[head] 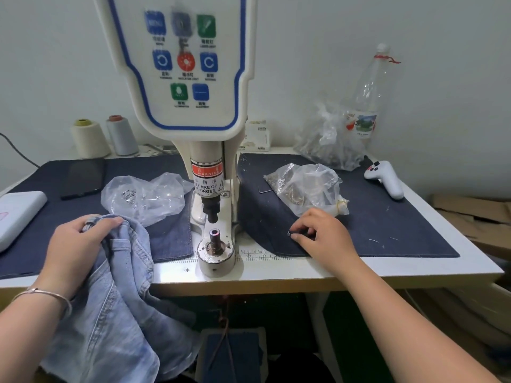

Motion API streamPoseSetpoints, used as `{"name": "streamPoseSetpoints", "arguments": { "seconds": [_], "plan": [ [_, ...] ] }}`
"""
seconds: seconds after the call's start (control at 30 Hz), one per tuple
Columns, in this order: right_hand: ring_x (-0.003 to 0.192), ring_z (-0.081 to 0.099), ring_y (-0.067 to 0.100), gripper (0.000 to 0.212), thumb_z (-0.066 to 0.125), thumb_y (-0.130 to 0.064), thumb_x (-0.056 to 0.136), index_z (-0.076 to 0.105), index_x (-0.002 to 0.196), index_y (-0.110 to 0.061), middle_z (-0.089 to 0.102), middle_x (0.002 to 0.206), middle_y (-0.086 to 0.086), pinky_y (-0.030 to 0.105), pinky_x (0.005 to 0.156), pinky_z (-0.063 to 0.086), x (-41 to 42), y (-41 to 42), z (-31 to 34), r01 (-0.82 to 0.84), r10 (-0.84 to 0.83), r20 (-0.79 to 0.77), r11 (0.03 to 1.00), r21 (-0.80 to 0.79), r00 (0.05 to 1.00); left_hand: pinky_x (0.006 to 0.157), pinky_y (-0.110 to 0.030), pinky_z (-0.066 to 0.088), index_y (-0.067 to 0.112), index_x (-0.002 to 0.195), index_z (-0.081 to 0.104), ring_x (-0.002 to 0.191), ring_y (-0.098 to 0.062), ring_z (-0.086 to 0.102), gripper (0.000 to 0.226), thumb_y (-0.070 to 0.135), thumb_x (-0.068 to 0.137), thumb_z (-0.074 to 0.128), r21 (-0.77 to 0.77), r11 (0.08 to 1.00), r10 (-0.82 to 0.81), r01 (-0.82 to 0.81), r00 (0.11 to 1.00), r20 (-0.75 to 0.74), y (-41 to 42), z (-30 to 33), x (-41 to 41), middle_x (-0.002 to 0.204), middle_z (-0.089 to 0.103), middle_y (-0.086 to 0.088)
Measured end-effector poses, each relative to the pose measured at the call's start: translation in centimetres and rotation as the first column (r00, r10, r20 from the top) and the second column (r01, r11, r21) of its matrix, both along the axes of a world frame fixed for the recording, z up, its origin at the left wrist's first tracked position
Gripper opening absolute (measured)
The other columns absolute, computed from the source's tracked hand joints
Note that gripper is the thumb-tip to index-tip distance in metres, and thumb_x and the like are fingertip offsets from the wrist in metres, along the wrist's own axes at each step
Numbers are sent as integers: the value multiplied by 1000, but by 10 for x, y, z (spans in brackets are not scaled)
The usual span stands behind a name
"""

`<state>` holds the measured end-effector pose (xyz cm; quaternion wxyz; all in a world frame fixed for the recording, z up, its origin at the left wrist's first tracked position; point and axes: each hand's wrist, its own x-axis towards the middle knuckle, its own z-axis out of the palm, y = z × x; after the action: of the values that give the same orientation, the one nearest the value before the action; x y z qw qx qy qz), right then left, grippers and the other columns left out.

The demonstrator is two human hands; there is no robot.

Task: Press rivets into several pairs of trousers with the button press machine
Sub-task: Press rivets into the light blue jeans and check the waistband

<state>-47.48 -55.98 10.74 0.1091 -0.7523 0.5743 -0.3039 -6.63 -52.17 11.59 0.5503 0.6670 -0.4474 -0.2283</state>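
- White walls and a white worktop (304,272) draped in dark denim mats frame a small garment workshop, seen from the worker's own eye line.
- Nearest the camera, pale blue trousers (110,299) hang off the worktop's front edge and down toward the floor; the left hand (80,239) clutches a bunched fold of them, fingers curled over the cloth, at the left of the machine.
- On the other side, the right hand (323,233) rests on the dark mat with its fingertips pinching a small dark piece (289,233), apparently a rivet, though it is too small to be sure.
- Between the two hands stands the lower die (215,236) of the button press machine (193,78), an upright post on a round base at the worktop's front edge, bare on top; the punch (211,208) hangs directly above it with a gap between.
- The rivet lies to the right of the die and the right hand is the nearer one, so the likely next move is a short sweep leftward to seat it; the trousers would then come in from the left.
- Room is open on both approaches along the front edge, where a printed ruler runs.
- Farther back, a clear bag of small metal parts (307,186) sits just behind the right hand, another clear bag (143,197) on the left.
- Against the wall: two thread cones (91,139), a plastic bottle (367,92) and a white handheld controller (384,178).
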Motion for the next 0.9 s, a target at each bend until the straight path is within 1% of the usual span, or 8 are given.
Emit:
{"name": "streamPoseSetpoints", "arguments": {
  "seconds": [0.13, 0.27, 0.4, 0.47, 0.63, 0.7, 0.83, 0.9],
  "plan": [
    [75, 49, -1, 7, 74, -23, 84, 74, 85, -29, 56, 87, -13, 21, 62, 37, 0, 1, -2, -22, 22, -10, 1000, -20, 1000, 86, -41, 48, 37, 75, 76, 83, -17, 61, 2, 36, 75, 75, -13, 1000, 1, -1, 1000, 5, -1, 0, -1, 82, 72, 1],
    [76, 48, -1, 7, 73, -24, 85, 74, 88, -29, 56, 89, -14, 21, 62, 37, 0, 0, -2, -21, 20, -28, 999, -32, 999, 82, -39, 47, 39, 72, 75, 80, -16, 59, 11, 31, 80, 75, -27, 1000, -1, 2, 1000, 27, -2, 0, -2, 80, 70, 0],
    [78, 48, -3, 8, 72, -23, 85, 74, 89, -30, 57, 89, -13, 21, 62, 38, 0, 1, -3, -31, 30, -28, 999, -35, 999, 80, -38, 46, 31, 69, 75, 79, -16, 58, 13, 27, 82, 75, -23, 1000, 3, -3, 1000, 25, -3, -2, -1, 80, 70, -2],
    [80, 46, -5, 9, 71, -23, 86, 75, 90, -30, 57, 90, -13, 21, 63, 38, -1, 1, -3, -38, 37, -39, 999, -33, 999, 80, -38, 46, 32, 69, 75, 79, -16, 58, 13, 28, 82, 75, -25, 1000, 6, -5, 1000, 19, -3, -3, -1, 80, 70, -1],
    [79, 47, 1, 14, 70, -17, 85, 76, 86, -30, 56, 87, -13, 21, 64, 39, 1, 3, -1, -71, 70, -43, 997, -24, 997, 80, -38, 46, 36, 70, 75, 79, -15, 59, 14, 28, 82, 75, -24, 1000, 7, -6, 1000, 24, -3, -2, -2, 78, 70, 2],
    [78, 49, 4, 16, 70, -14, 82, 75, 81, -29, 57, 86, -13, 22, 64, 41, 0, 4, 1, -74, 74, 8, 997, -2, 997, 78, -37, 46, 38, 70, 75, 77, -15, 58, 15, 28, 82, 75, -24, 1000, 7, -7, 1000, 30, -2, -1, -2, 77, 69, 2],
    [63, 49, 6, 20, 68, -4, 76, 70, 76, -24, 60, 77, -12, 22, 62, 43, -2, 2, 4, 0, -15, 250, 998, 59, 968, 76, -36, 47, 37, 71, 74, 75, -14, 58, 12, 30, 81, 75, -17, 1000, 18, -17, 999, 36, -1, 0, -4, 75, 69, 4],
    [59, 49, 5, 19, 72, -6, 77, 68, 76, -25, 60, 75, -11, 21, 61, 43, -2, 0, 6, 27, -49, 255, 996, 91, 966, 79, -39, 47, 35, 73, 75, 78, -17, 59, 8, 31, 80, 75, -13, 1000, 12, -12, 1000, 28, -1, 1, -5, 79, 70, -1]
  ]
}}
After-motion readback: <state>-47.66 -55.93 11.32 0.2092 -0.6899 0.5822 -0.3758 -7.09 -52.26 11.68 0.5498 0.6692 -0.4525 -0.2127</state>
